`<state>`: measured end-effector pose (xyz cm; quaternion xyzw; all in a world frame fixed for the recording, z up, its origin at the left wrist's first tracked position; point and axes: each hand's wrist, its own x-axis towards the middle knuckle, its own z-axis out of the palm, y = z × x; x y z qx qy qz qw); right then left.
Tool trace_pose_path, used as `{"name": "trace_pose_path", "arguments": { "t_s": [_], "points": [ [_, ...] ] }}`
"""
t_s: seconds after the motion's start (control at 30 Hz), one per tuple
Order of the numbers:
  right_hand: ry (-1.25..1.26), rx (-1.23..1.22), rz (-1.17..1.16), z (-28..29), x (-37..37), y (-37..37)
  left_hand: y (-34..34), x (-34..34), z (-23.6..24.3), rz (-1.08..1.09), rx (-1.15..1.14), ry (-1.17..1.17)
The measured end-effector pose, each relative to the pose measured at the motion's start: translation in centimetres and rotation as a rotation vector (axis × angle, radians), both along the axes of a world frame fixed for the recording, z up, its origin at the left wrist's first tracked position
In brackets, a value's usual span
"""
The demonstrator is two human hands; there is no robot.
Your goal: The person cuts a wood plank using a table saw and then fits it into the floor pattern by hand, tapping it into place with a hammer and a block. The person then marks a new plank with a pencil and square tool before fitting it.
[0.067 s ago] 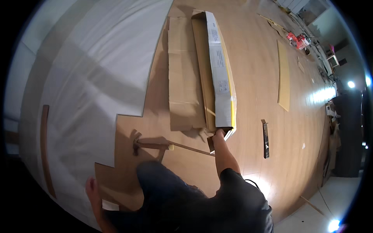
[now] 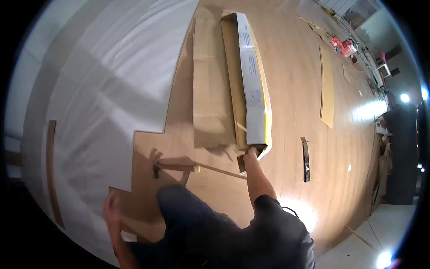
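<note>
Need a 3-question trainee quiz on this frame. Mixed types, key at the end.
1. Multiple choice: which hand is at the near end of the long carton?
A) the left
B) both
C) the right

2. True or false: the narrow black piece lies to the left of the long carton.

3. Short answer: which tool lies on the wood-look floor to the left of the long carton?

Key:
1. C, the right hand.
2. False; the narrow black piece lies to the right of it.
3. A hammer.
</note>
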<state>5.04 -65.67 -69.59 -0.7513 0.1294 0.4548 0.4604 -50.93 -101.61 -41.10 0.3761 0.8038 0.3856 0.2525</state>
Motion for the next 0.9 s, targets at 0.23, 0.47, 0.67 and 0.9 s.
{"name": "trace_pose_path", "arguments": {
  "t_s": [0.23, 0.47, 0.67, 0.9],
  "points": [
    [0.243, 0.502, -0.233, 9.0, -5.8, 0.4, 26.0, 24.2, -7.8, -0.486, -0.070, -0.201],
    [0.294, 0.351, -0.215, 17.9, -14.4, -3.5, 32.4, 31.9, -13.8, -0.253, -0.293, -0.858],
    [0.462, 0.212, 0.104, 20.7, -16.3, -8.1, 31.1, 29.9, -15.6, -0.147, -0.277, -0.488],
    [-0.317, 0.239, 1.379, 19.8, -11.2, -5.0, 25.4, 30.2, -17.5, -0.210, -0.167, -0.707]
  ]
}}
